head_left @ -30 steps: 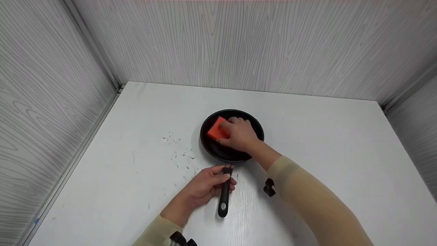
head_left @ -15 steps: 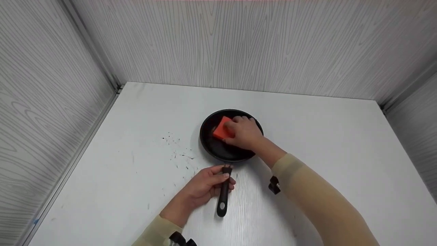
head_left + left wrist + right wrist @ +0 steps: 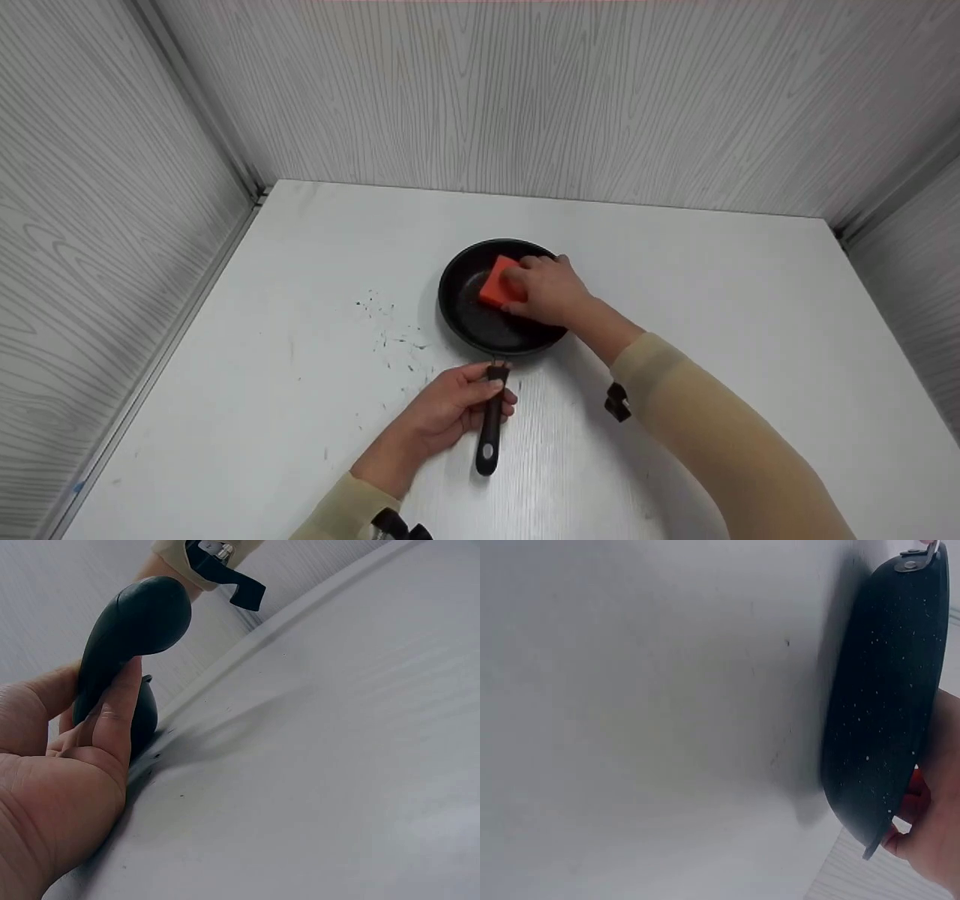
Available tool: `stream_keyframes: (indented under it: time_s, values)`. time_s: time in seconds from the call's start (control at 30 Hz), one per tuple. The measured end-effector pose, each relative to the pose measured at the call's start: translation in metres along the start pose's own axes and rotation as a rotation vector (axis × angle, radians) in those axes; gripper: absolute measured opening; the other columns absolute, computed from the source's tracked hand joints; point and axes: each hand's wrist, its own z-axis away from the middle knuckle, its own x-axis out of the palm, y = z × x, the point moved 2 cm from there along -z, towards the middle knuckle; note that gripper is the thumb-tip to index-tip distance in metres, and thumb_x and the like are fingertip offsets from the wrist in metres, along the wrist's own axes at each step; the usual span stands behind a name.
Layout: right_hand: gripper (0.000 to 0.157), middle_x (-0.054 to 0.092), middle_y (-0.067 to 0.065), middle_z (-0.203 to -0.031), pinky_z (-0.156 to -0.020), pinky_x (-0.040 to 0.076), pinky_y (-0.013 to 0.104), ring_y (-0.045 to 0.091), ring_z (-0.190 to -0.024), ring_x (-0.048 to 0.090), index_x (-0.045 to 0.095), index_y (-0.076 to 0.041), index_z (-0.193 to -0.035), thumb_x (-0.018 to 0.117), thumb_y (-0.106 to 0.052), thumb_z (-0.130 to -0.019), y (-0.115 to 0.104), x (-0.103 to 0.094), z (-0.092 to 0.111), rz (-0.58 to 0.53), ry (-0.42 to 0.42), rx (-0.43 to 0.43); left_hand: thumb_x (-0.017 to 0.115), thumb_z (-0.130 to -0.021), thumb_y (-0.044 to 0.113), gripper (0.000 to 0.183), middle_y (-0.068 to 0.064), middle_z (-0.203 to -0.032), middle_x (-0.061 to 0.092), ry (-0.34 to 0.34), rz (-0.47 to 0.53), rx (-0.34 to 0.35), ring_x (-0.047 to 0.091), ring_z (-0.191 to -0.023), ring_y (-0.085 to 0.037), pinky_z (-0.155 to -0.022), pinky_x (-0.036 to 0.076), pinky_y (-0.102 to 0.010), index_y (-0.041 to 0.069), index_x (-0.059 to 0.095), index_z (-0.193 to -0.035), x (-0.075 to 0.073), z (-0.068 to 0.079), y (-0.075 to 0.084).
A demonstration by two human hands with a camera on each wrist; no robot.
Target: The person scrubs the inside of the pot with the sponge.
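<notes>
A black frying pan [image 3: 469, 322] stands on the white table with its handle [image 3: 489, 439] toward the near edge. My left hand [image 3: 454, 405] grips that handle close to the pan, thumb on top and fingers beneath. The left wrist view shows the handle [image 3: 142, 619] between thumb and fingers. Inside the pan, my right hand [image 3: 547, 291] holds an orange sponge [image 3: 496, 283] against the bottom. In the right wrist view the pan's speckled outer side [image 3: 885, 690] hides most of the sponge, leaving a little red-orange in sight by the right hand [image 3: 939, 829].
Dark crumbs and smears [image 3: 397, 337] lie on the table [image 3: 300, 420] left of the pan. Grey wood-grained panels [image 3: 465, 97] close off the back and both sides. Each sleeve carries a small black wrist device [image 3: 618, 403].
My right hand has slid the sponge rightward across the pan's bottom, from the left side toward the middle. The left hand keeps its grip on the handle, and the pan stays nearly in place.
</notes>
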Motion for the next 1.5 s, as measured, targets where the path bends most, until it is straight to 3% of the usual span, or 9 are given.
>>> stream_keyframes:
  time_s: [0.33, 0.67, 1.5]
  values:
    - [0.057, 0.059, 0.020, -0.141, -0.108, 0.052, 0.052, 0.037, -0.121, 0.062, 0.065, -0.017, -0.143, 0.074, -0.050, -0.098, 0.006, -0.002, 0.005, -0.036, -0.060, -0.025, 0.065, -0.104, 0.005, 0.054, -0.015, -0.100, 0.075, 0.001, 0.015, -0.004, 0.075, -0.088, -0.019, -0.086, 0.064, -0.035, -0.007, 0.046, -0.153, 0.000, 0.000, 0.000]
    - [0.055, 0.054, 0.019, -0.151, -0.113, 0.048, 0.051, 0.035, -0.131, 0.057, 0.064, -0.019, -0.145, 0.078, -0.041, -0.097, 0.009, -0.009, 0.010, -0.100, -0.160, -0.028, 0.065, -0.103, 0.004, 0.055, -0.015, -0.101, 0.075, 0.001, -0.002, 0.004, 0.075, -0.089, -0.019, -0.089, 0.063, -0.036, -0.007, 0.047, -0.154, 0.000, 0.000, 0.000]
    - [0.056, 0.051, 0.014, -0.156, -0.113, 0.047, 0.049, 0.032, -0.137, 0.052, 0.064, -0.023, -0.146, 0.079, -0.031, -0.093, 0.019, -0.017, 0.025, -0.235, -0.271, -0.045, 0.066, -0.104, 0.005, 0.052, -0.016, -0.100, 0.075, 0.003, 0.004, 0.003, 0.076, -0.089, -0.020, -0.086, 0.063, -0.035, -0.006, 0.049, -0.151, 0.001, 0.000, 0.000]
